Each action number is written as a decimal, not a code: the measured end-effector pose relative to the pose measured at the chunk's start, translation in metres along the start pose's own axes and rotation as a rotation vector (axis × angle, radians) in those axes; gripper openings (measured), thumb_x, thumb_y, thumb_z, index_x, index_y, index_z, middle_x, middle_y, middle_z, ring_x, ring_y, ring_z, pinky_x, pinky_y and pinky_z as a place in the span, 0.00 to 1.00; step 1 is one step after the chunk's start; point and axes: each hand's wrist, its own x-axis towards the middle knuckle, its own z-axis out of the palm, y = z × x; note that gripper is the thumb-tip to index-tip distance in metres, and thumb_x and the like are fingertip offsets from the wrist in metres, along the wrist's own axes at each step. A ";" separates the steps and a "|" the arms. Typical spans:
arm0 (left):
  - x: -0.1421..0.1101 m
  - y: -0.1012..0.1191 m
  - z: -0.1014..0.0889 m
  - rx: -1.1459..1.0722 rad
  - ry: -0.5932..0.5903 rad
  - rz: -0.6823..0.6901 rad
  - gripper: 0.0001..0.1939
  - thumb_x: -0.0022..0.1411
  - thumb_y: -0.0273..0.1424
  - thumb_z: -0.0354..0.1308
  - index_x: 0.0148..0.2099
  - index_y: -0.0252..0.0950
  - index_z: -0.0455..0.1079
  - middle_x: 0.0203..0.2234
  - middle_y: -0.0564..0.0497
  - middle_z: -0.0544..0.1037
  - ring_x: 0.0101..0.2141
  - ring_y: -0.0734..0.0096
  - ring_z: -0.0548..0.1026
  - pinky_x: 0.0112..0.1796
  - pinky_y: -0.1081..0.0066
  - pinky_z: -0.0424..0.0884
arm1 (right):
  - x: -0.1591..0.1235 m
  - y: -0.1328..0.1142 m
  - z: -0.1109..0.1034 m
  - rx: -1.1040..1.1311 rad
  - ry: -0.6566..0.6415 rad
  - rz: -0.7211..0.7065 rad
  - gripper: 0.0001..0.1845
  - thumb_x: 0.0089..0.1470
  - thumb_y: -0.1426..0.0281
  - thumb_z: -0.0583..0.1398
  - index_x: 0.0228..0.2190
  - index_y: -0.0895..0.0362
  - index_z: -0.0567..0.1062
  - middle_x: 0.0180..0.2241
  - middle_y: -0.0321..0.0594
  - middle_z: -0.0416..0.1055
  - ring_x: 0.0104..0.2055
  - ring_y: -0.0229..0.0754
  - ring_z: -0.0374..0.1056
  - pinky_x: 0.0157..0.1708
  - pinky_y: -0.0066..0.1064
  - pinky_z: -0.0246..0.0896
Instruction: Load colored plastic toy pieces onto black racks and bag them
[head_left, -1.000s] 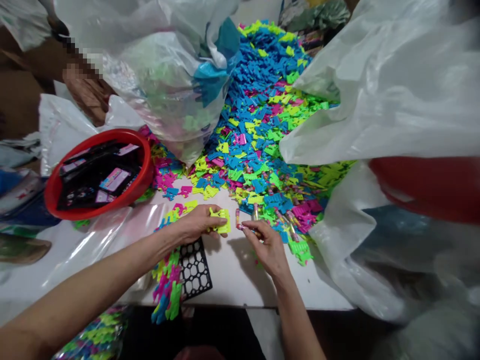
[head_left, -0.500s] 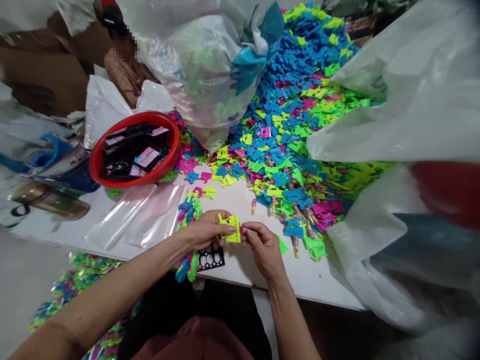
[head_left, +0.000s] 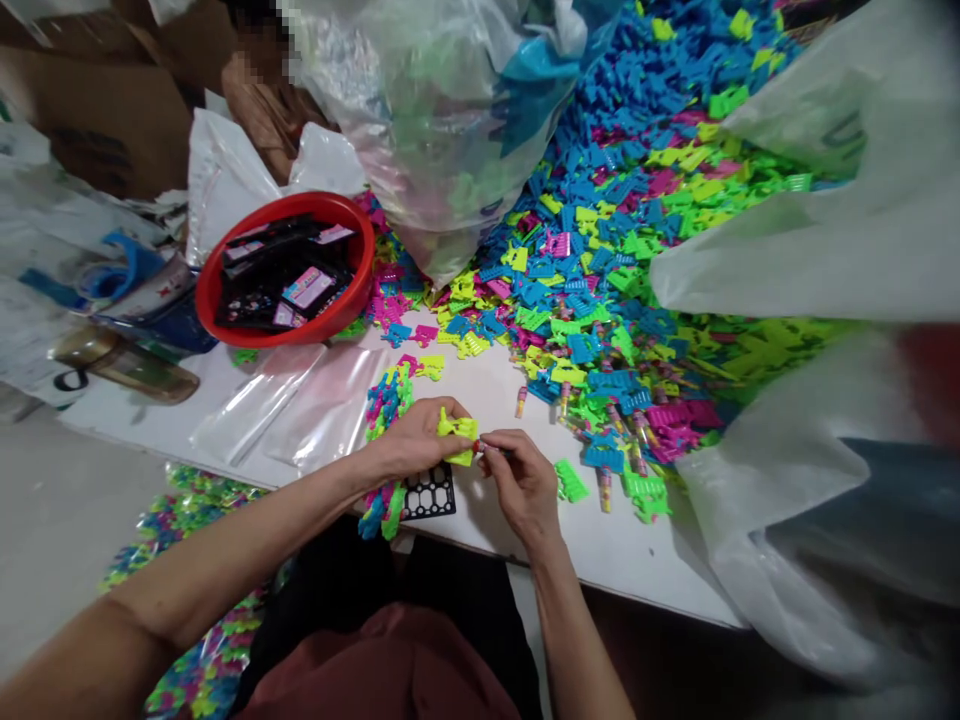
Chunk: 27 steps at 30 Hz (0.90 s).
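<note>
My left hand (head_left: 416, 438) is closed on a yellow plastic toy piece (head_left: 454, 428), thumb across its face. Close against it, my right hand (head_left: 526, 482) pinches a small tube with a red end (head_left: 478, 446), mostly hidden by the fingers. The tube's red end meets the right edge of the yellow piece; whether it is inserted I cannot tell. Beneath the hands, a black grid-like tray (head_left: 431, 497) lies at the table's front edge. To its left is a stacked row of coloured toy pieces (head_left: 384, 420). A green piece (head_left: 571, 481) rests right of my right hand.
A large heap of coloured pieces (head_left: 592, 270) covers the back right, with small candy-like tubes (head_left: 606, 490) along its near edge. A red basin (head_left: 360, 290) holds black packets. Clear plastic bags (head_left: 337, 400), a bottle (head_left: 142, 368) and bulging sacks (head_left: 795, 250) surround the workspace. Another person sits behind.
The camera view has shifted, so the table contents appear farther right and higher. The yellow piece has tilted in my left hand, while both hands stay together with the tube at its edge.
</note>
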 end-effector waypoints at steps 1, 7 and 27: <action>0.000 0.001 0.000 -0.034 -0.007 -0.013 0.07 0.45 0.28 0.59 0.30 0.35 0.66 0.19 0.58 0.69 0.22 0.77 0.67 0.23 0.77 0.62 | 0.001 0.000 0.001 0.012 -0.001 0.008 0.06 0.55 0.68 0.59 0.33 0.55 0.75 0.32 0.38 0.70 0.24 0.33 0.67 0.23 0.26 0.65; -0.003 0.000 0.005 -0.308 -0.068 -0.110 0.09 0.42 0.27 0.58 0.31 0.35 0.64 0.15 0.58 0.68 0.16 0.77 0.66 0.17 0.78 0.59 | 0.001 -0.010 0.000 0.158 -0.048 0.113 0.05 0.55 0.67 0.59 0.31 0.55 0.76 0.22 0.32 0.69 0.19 0.32 0.65 0.20 0.24 0.64; -0.004 0.010 -0.036 0.631 0.011 0.234 0.18 0.59 0.35 0.50 0.50 0.34 0.64 0.28 0.49 0.74 0.34 0.61 0.74 0.39 0.62 0.69 | 0.024 -0.005 0.019 -0.836 -0.185 -0.422 0.10 0.62 0.66 0.54 0.35 0.58 0.72 0.28 0.40 0.72 0.32 0.42 0.66 0.35 0.32 0.58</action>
